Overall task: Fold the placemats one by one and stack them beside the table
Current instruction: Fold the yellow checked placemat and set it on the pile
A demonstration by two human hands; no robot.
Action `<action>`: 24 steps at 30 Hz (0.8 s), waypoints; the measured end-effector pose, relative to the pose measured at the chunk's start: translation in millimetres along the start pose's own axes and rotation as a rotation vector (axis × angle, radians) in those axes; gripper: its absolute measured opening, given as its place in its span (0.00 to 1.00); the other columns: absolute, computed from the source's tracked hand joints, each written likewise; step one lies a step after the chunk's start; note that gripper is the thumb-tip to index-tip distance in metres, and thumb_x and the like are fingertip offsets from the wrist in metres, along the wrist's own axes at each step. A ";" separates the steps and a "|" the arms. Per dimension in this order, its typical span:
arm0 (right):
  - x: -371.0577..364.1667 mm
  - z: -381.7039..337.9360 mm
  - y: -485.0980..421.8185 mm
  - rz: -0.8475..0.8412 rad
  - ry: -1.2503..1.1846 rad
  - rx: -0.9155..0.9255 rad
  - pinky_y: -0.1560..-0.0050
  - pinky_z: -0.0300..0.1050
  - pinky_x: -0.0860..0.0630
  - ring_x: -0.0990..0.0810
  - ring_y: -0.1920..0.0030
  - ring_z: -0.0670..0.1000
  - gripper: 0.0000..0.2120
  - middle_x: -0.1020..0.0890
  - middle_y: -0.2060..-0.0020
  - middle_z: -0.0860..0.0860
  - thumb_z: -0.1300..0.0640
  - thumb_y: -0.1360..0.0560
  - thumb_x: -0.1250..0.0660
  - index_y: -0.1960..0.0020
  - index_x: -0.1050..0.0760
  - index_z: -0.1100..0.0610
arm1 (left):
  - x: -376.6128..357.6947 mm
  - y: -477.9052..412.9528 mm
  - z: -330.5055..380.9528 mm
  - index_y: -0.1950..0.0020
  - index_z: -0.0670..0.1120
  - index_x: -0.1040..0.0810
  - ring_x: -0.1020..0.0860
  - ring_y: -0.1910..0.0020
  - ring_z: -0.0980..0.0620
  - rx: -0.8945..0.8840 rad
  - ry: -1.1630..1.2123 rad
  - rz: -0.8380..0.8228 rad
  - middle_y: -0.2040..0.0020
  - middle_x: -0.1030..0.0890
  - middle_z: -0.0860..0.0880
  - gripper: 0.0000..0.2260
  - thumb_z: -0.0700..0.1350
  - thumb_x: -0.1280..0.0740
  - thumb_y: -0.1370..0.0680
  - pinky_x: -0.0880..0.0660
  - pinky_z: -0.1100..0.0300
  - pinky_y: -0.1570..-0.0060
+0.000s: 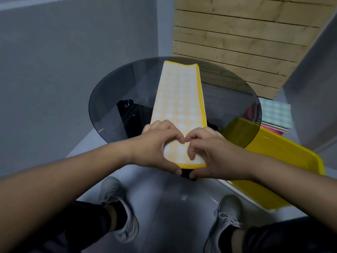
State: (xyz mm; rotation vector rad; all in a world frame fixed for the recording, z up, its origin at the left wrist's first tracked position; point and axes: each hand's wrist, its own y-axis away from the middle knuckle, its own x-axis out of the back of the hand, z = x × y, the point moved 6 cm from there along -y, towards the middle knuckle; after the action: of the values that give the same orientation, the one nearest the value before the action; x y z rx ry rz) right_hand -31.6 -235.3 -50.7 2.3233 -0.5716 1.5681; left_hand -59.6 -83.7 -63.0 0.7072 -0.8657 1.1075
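Observation:
A yellow placemat (179,99) with pale dots and a yellow border lies folded lengthwise into a long strip on the round smoked-glass table (109,99). Its far end reaches the table's back; its near end hangs past the front rim. My left hand (156,147) and my right hand (207,150) both grip that near end, thumbs under the yellow edge and fingers curled on top. The two hands touch at the fingertips.
A yellow plastic bin (279,161) stands on the floor to the right of the table. Behind it lies a stack of pink and pale green mats (275,114). A wooden slatted panel (246,37) is at the back. My shoes (118,207) are below.

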 end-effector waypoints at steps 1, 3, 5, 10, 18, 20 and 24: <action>-0.8 0.8 1.7 0.010 -0.012 0.001 0.37 0.49 0.34 0.35 0.38 0.45 0.16 0.31 0.40 0.41 0.39 0.34 0.25 0.55 0.28 0.44 | -0.3 0.5 0.1 0.39 0.64 0.28 0.39 0.37 0.58 -0.001 0.004 0.006 0.42 0.34 0.61 0.32 0.64 0.21 0.40 0.47 0.66 0.37; 0.5 3.4 4.8 0.027 -0.063 -0.003 0.35 0.48 0.34 0.34 0.37 0.44 0.12 0.29 0.39 0.42 0.42 0.31 0.26 0.55 0.26 0.45 | 0.2 2.1 -0.3 0.39 0.63 0.26 0.38 0.37 0.59 0.014 0.037 -0.002 0.41 0.33 0.61 0.32 0.64 0.21 0.40 0.47 0.67 0.36; 5.1 4.1 6.6 0.040 -0.105 -0.004 0.36 0.45 0.32 0.32 0.37 0.43 0.08 0.26 0.40 0.42 0.45 0.29 0.27 0.56 0.24 0.46 | 2.2 3.8 -0.3 0.41 0.63 0.26 0.38 0.36 0.61 0.036 0.084 -0.022 0.41 0.32 0.63 0.32 0.68 0.23 0.42 0.44 0.65 0.34; 24.9 3.7 3.2 0.071 -0.235 -0.033 0.46 0.46 0.24 0.21 0.48 0.43 0.05 0.19 0.50 0.43 0.50 0.26 0.28 0.58 0.24 0.45 | 19.4 1.6 3.6 0.43 0.57 0.21 0.27 0.41 0.59 0.063 0.356 -0.168 0.44 0.24 0.59 0.22 0.56 0.20 0.34 0.29 0.63 0.44; 91.2 13.3 -21.9 0.332 -0.385 -0.120 0.62 0.39 0.27 0.23 0.63 0.44 0.04 0.18 0.63 0.47 0.52 0.26 0.28 0.56 0.19 0.53 | 84.7 -12.1 10.6 0.44 0.45 0.19 0.22 0.52 0.57 0.006 0.574 -0.156 0.51 0.19 0.52 0.19 0.51 0.23 0.31 0.28 0.64 0.49; 104.9 16.8 -31.5 0.390 -0.439 -0.130 0.64 0.36 0.30 0.26 0.66 0.42 0.05 0.19 0.65 0.46 0.53 0.26 0.28 0.57 0.19 0.54 | 101.6 -14.5 7.3 0.43 0.46 0.19 0.23 0.50 0.56 -0.003 0.580 -0.145 0.50 0.20 0.52 0.22 0.55 0.24 0.33 0.29 0.61 0.49; 118.6 30.2 -53.8 0.495 -0.547 -0.179 0.65 0.36 0.31 0.27 0.67 0.40 0.05 0.20 0.67 0.43 0.54 0.26 0.28 0.59 0.19 0.53 | 120.3 -26.0 -13.2 0.51 0.48 0.17 0.23 0.56 0.56 0.044 0.613 0.010 0.56 0.19 0.51 0.14 0.50 0.22 0.34 0.28 0.61 0.53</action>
State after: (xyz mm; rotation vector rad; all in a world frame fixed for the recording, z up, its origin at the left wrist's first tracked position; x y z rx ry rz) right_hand 57.9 -220.8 47.6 2.5868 -1.4388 0.9513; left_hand -7.8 -25.6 33.2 0.3598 -0.3219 1.2591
